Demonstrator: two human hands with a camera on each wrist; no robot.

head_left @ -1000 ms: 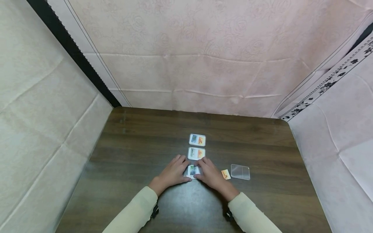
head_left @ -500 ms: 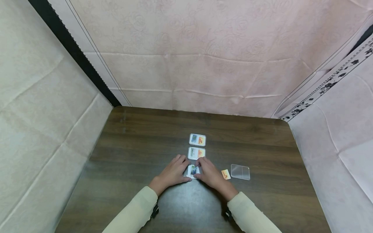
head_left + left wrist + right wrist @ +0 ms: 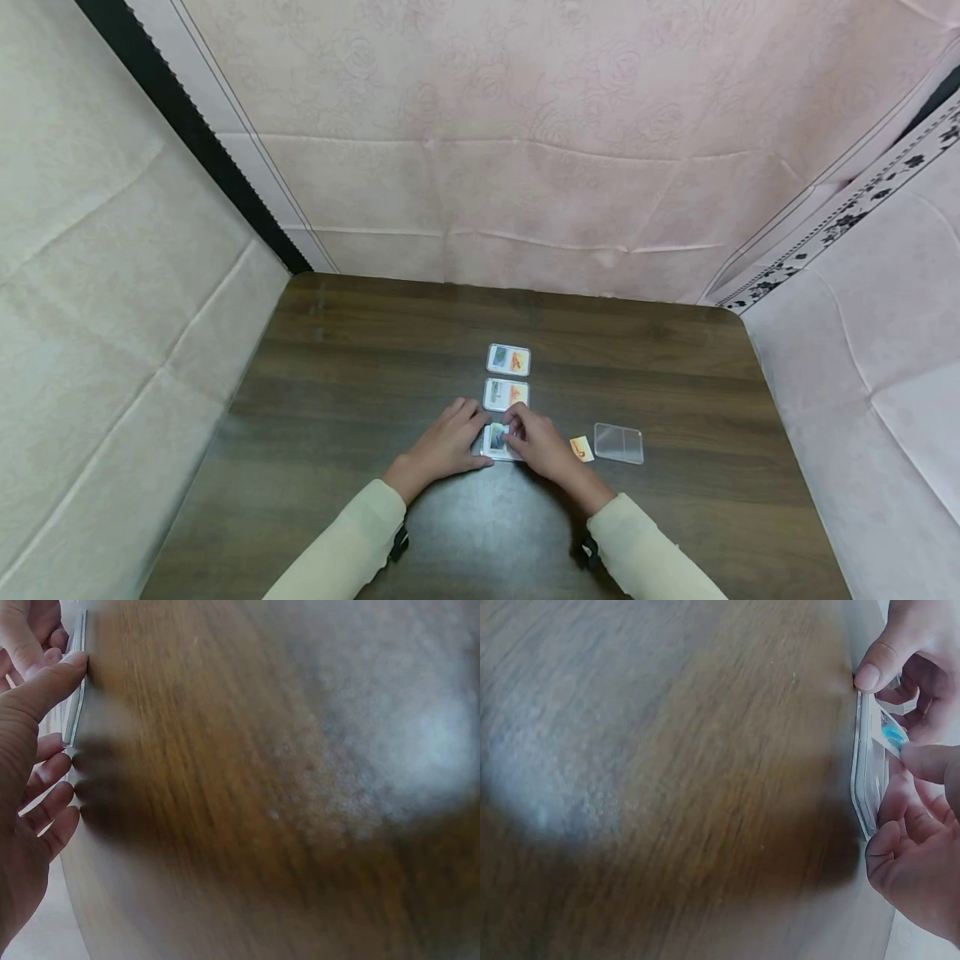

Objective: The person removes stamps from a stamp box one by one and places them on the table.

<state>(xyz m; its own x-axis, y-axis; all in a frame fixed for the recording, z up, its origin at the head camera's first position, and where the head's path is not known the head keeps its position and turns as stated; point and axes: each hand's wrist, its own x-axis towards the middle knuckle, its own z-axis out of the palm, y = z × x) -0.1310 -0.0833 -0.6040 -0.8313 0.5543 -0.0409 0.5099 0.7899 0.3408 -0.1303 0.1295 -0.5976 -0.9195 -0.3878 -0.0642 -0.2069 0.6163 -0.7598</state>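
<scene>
A shallow clear plastic case (image 3: pixel 487 455) lies on the table in front of me. My left hand (image 3: pixel 446 439) holds its left end, the thumb at the near edge and the fingers at the far side. A small picture card (image 3: pixel 497 437) shows at the case. My right hand (image 3: pixel 538 446) is over the case's right end and pinches the picture card (image 3: pixel 892 735) between thumb and finger. In the right wrist view the card stands tilted up from the case (image 3: pixel 862 761). The right hand's other fingers are curled close to the case's end.
Two similar cases, the nearer case (image 3: pixel 506 395) and the farther case (image 3: pixel 508 360), lie in a column beyond, with picture cards inside. To the right are a small orange-and-white card (image 3: pixel 581 449) and a transparent lid (image 3: pixel 618 443). Cloth curtains (image 3: pixel 480 208) surround the brown table (image 3: pixel 337 400).
My right fingers have drawn slightly upward and curled more, so more of the case's right end shows. The picture card has shifted a little. The left hand has stayed in place.
</scene>
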